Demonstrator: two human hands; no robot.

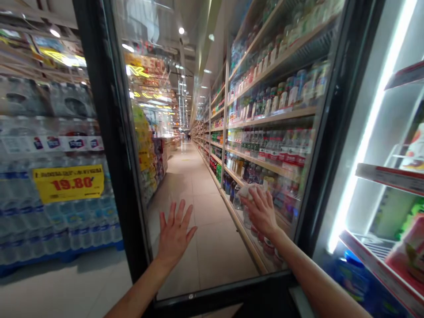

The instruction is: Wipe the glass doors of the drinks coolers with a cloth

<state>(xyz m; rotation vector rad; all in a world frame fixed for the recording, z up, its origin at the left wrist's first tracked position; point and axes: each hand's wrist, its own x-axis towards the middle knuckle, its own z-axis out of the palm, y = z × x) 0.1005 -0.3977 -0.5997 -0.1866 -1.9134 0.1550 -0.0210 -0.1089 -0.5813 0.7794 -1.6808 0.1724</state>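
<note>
A glass cooler door (198, 229) with a black frame stands swung open in front of me. Against its lower left part my left hand (175, 232) lies flat, fingers spread, holding nothing. Over on the right side of the pane, my right hand (260, 210) presses a pale crumpled cloth (247, 191) to the glass. Part of the cloth is covered by the fingers. Through or in the glass, an aisle and shelves of bottles show behind both hands.
To the right is the lit cooler with shelf edges (391, 176) and packaged drinks. On the left, stacked packs of bottled water (59, 229) carry a yellow price sign (69, 183). The door's black bottom rail (225, 287) runs below my hands.
</note>
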